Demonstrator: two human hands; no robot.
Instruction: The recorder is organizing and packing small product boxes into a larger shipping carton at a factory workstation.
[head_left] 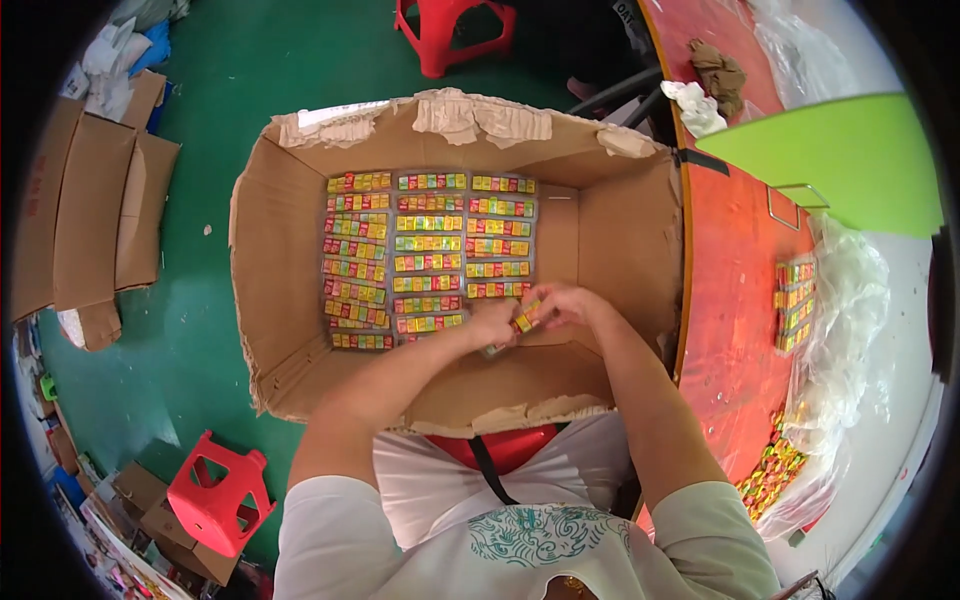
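Observation:
A large open cardboard box (270,300) stands in front of me on the floor. Its bottom is lined with three columns of flat clear packs of small colourful items (430,245). Both my hands reach down into the box near the lower right of the packs. My left hand (492,322) and my right hand (562,303) are closed together on one colourful pack (526,320), held just above the box floor where the right column ends.
A red table (735,300) on my right carries another colourful pack (795,305), clear plastic bags, loose colourful pieces (770,472) and a green board (830,160). Red plastic stools (215,495) stand on the green floor. Flattened cardboard (95,215) lies at left.

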